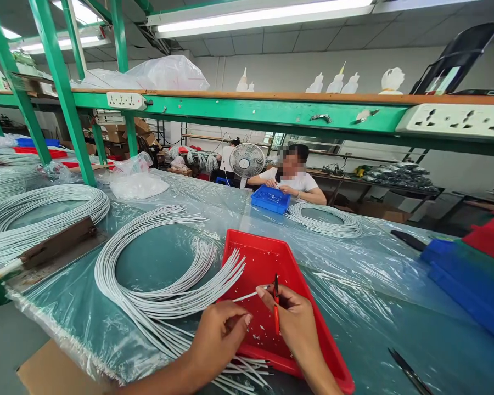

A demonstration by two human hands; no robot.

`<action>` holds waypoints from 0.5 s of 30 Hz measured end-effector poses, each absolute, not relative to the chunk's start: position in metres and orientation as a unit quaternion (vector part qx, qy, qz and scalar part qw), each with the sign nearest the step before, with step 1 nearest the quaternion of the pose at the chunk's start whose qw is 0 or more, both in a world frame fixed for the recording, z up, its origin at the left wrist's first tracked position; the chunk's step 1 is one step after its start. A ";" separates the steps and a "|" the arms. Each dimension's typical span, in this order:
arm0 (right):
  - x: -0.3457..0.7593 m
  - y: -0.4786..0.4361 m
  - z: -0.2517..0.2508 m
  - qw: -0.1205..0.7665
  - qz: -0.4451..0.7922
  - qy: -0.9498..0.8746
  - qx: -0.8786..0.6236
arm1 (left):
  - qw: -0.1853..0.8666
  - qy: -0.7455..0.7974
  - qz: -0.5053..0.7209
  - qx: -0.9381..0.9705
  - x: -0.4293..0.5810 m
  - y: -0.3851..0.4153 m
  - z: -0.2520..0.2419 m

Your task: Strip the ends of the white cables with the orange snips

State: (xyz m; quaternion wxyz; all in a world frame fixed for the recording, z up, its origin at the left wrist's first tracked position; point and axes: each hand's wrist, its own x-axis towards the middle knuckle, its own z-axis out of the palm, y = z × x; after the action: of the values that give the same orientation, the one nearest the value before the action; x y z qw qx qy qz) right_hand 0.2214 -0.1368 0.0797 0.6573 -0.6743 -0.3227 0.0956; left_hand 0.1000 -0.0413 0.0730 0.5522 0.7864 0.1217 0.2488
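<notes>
My right hand [298, 323] is closed around small red-handled snips [276, 315] with a dark tip pointing up. Its thumb and finger also pinch the end of a white cable [247, 297]. My left hand [220, 334] is closed beside it, thumb against curled fingers; the cable runs behind its knuckles, and what the fingertips hold is not clear. Both hands are over a red tray [265, 249] with small white scraps inside. A coiled bundle of white cables [111, 274] lies to the left, some ends reaching over the tray's edge.
Across the table a person [308, 186] works at a blue tray [271, 198] near another cable coil [325, 220]. More cable coils [78, 200] lie left, behind a brown metal plate [57, 247]. Stacked bins [469, 280] and a dark pointed tool [409, 373] are right. A green shelf [239, 109] spans overhead.
</notes>
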 end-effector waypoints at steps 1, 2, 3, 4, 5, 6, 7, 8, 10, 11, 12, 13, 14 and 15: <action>0.222 -0.137 0.078 0.655 0.087 -0.323 -0.677 | 0.630 0.132 0.211 0.736 0.103 -0.045 0.072; 0.221 -0.137 0.076 0.651 0.076 -0.326 -0.681 | 0.704 0.139 0.173 0.674 0.106 -0.048 0.071; 0.221 -0.137 0.074 0.647 0.062 -0.330 -0.684 | 0.767 0.142 0.148 0.608 0.110 -0.051 0.071; 0.220 -0.138 0.072 0.643 0.049 -0.338 -0.686 | 0.816 0.141 0.134 0.544 0.114 -0.053 0.071; 0.219 -0.139 0.070 0.639 0.036 -0.347 -0.686 | 0.851 0.140 0.134 0.489 0.118 -0.055 0.071; 0.218 -0.140 0.068 0.636 0.024 -0.357 -0.684 | 0.878 0.146 0.140 0.435 0.121 -0.056 0.072; 0.217 -0.142 0.067 0.634 0.012 -0.365 -0.682 | 0.898 0.159 0.148 0.383 0.125 -0.057 0.073; 0.216 -0.143 0.065 0.633 0.002 -0.371 -0.679 | 0.912 0.175 0.152 0.337 0.127 -0.059 0.074; 0.213 -0.145 0.063 0.633 -0.008 -0.376 -0.676 | 0.926 0.209 0.156 0.273 0.132 -0.063 0.075; 0.212 -0.146 0.063 0.633 -0.008 -0.377 -0.676 | 0.928 0.220 0.160 0.256 0.134 -0.066 0.075; 0.210 -0.147 0.062 0.633 -0.005 -0.376 -0.677 | 0.927 0.224 0.165 0.250 0.136 -0.069 0.075; 0.209 -0.148 0.062 0.632 0.000 -0.375 -0.678 | 0.927 0.223 0.172 0.249 0.138 -0.071 0.075; 0.209 -0.149 0.062 0.631 0.007 -0.374 -0.679 | 0.926 0.221 0.179 0.250 0.140 -0.073 0.075; 0.209 -0.150 0.061 0.630 0.015 -0.375 -0.680 | 0.924 0.216 0.188 0.255 0.141 -0.074 0.075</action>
State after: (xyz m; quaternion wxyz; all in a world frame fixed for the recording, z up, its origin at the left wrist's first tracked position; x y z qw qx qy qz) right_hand 0.2093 -0.1504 0.0610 0.6301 -0.6798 -0.3750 0.0145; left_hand 0.1414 -0.0744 0.0750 0.9237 0.2546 0.2156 0.1882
